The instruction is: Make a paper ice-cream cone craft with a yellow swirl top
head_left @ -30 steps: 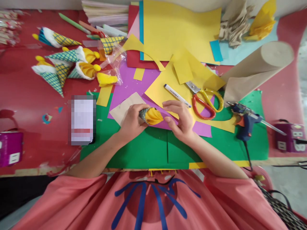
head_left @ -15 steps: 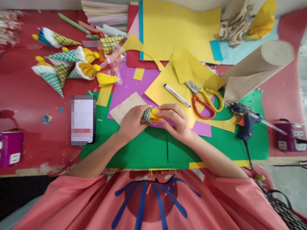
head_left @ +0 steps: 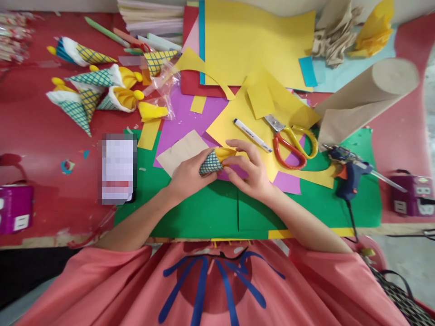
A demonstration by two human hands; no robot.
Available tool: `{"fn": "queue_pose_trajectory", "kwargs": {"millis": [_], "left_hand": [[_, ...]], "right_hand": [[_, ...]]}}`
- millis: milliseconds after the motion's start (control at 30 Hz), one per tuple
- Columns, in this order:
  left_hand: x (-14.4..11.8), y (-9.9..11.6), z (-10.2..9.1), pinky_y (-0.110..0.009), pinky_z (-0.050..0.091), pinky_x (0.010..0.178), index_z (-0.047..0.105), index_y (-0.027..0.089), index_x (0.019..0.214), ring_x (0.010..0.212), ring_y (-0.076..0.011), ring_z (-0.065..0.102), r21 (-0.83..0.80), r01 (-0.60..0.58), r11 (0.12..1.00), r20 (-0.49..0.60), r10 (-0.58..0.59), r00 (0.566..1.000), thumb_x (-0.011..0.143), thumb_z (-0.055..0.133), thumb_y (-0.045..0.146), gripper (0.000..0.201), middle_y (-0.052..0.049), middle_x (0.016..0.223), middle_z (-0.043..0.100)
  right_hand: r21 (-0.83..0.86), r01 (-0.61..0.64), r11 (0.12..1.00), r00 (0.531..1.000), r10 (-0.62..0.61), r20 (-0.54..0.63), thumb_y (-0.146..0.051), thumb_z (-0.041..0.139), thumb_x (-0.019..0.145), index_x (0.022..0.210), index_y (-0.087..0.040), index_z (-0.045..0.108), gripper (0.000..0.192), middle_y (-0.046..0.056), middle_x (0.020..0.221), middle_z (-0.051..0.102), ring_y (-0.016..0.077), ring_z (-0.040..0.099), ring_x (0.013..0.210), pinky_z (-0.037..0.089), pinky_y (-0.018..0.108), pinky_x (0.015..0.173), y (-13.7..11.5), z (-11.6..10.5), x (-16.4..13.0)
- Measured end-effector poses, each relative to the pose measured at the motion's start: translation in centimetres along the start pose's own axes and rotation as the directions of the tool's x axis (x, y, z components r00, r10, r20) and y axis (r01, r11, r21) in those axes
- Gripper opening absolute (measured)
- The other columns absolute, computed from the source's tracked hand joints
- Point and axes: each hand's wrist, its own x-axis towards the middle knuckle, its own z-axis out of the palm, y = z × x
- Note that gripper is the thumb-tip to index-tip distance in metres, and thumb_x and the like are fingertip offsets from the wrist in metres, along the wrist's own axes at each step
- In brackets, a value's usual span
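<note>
Yellow folded paper sits inside a small paper cone [head_left: 211, 163] with a blue lattice pattern, held low over the green sheet [head_left: 190, 213] at the middle of the table [head_left: 41, 136]. The left hand [head_left: 185, 174] is curled shut around the cone's narrow end. The cone's long axis runs left to right, its open mouth facing the right hand [head_left: 249, 174], whose fingertips pinch the yellow filling. Just beyond lie a white marker [head_left: 252, 129], scissors [head_left: 292, 140] and a glue gun [head_left: 346, 170]. Finished cones [head_left: 91, 90] lie well apart at upper left. Nothing stands between the hands.
</note>
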Motion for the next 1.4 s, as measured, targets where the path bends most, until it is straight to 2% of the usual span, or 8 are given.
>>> {"fn": "queue_pose_trajectory", "kwargs": {"millis": [167, 467, 800, 900, 1033, 1167, 1300, 1400], "left_hand": [[0.04, 0.12, -0.03, -0.031, 0.054, 0.087, 0.052, 0.014, 0.129, 0.102, -0.0228, 0.068, -0.026, 0.019, 0.999, 0.005, -0.019, 1.000, 0.078, 0.058, 0.036, 0.055, -0.008, 0.115, 0.069], [0.20, 0.11, 0.09, -0.030, 0.054, 0.086, 0.053, 0.016, 0.127, 0.103, -0.0225, 0.068, -0.043, 0.046, 0.998, -0.004, -0.046, 0.999, 0.080, 0.059, 0.038, 0.052, -0.007, 0.115, 0.070], [0.02, -0.12, 0.26, -0.032, 0.053, 0.089, 0.049, 0.018, 0.130, 0.107, -0.0236, 0.066, 0.008, 0.030, 1.000, 0.013, -0.030, 0.999, 0.080, 0.060, 0.035, 0.054, -0.007, 0.120, 0.067], [0.04, -0.25, 0.31, -0.032, 0.054, 0.085, 0.049, 0.020, 0.127, 0.105, -0.0242, 0.067, 0.017, 0.026, 1.000, 0.009, -0.026, 1.000, 0.079, 0.060, 0.036, 0.052, -0.006, 0.119, 0.067], [0.08, -0.53, 0.23, -0.031, 0.055, 0.077, 0.045, 0.024, 0.127, 0.099, -0.0240, 0.069, 0.033, 0.032, 0.999, -0.020, -0.032, 0.999, 0.080, 0.060, 0.038, 0.051, -0.005, 0.119, 0.066], [0.05, -0.64, 0.10, -0.031, 0.054, 0.077, 0.043, 0.026, 0.128, 0.103, -0.0250, 0.067, 0.078, 0.037, 0.996, -0.065, -0.032, 0.997, 0.079, 0.061, 0.035, 0.053, -0.004, 0.125, 0.062], [-0.10, -0.35, 0.09, -0.031, 0.054, 0.075, 0.043, 0.027, 0.128, 0.102, -0.0253, 0.068, 0.135, 0.037, 0.990, -0.056, -0.029, 0.998, 0.078, 0.061, 0.033, 0.054, -0.003, 0.123, 0.063], [-0.20, -0.18, 0.12, -0.031, 0.054, 0.074, 0.041, 0.026, 0.130, 0.102, -0.0261, 0.068, 0.162, 0.015, 0.987, -0.064, -0.005, 0.998, 0.080, 0.061, 0.039, 0.056, -0.005, 0.124, 0.063]], "right_hand": [[0.017, -0.029, 0.999, 0.999, 0.028, 0.034, -0.020, 0.050, 0.092, 0.100, -0.019, 0.060, 0.013, 0.014, 0.128, 0.055, 0.0248, 0.055, 0.120, 0.052, 0.045, 0.097, -0.30, -0.04, 0.07], [0.004, -0.040, 0.999, 0.997, 0.040, 0.065, -0.021, 0.048, 0.093, 0.097, -0.019, 0.060, 0.012, 0.015, 0.131, 0.055, 0.0251, 0.055, 0.122, 0.052, 0.047, 0.097, -0.20, -0.07, 0.17], [-0.031, -0.001, 1.000, 0.999, 0.003, 0.037, -0.024, 0.057, 0.090, 0.089, -0.019, 0.059, 0.006, 0.015, 0.128, 0.056, 0.0249, 0.056, 0.121, 0.054, 0.044, 0.096, 0.05, 0.24, 0.19], [-0.037, 0.020, 0.999, 0.999, -0.018, 0.044, -0.024, 0.055, 0.091, 0.089, -0.020, 0.059, 0.006, 0.013, 0.129, 0.056, 0.0241, 0.056, 0.122, 0.053, 0.044, 0.097, 0.17, 0.35, 0.16], [-0.058, 0.057, 0.997, 0.998, -0.059, -0.037, -0.026, 0.058, 0.090, 0.098, -0.021, 0.058, 0.010, 0.012, 0.130, 0.056, 0.0239, 0.057, 0.121, 0.055, 0.042, 0.094, 0.16, 0.18, 0.06], [-0.061, 0.016, 0.998, 0.999, -0.019, -0.049, -0.028, 0.057, 0.090, 0.108, -0.024, 0.056, 0.019, 0.012, 0.128, 0.057, 0.0248, 0.058, 0.120, 0.055, 0.044, 0.093, -0.08, -0.13, 0.01], [-0.034, -0.039, 0.999, 0.999, 0.039, -0.004, -0.025, 0.053, 0.091, 0.102, -0.021, 0.059, 0.013, 0.014, 0.128, 0.057, 0.0262, 0.058, 0.119, 0.053, 0.046, 0.095, -0.44, 0.00, 0.00], [-0.026, -0.074, 0.997, 0.997, 0.074, 0.022, -0.023, 0.053, 0.092, 0.099, -0.019, 0.059, 0.010, 0.016, 0.126, 0.058, 0.0257, 0.058, 0.119, 0.053, 0.047, 0.096, -0.70, 0.27, 0.00]]}}
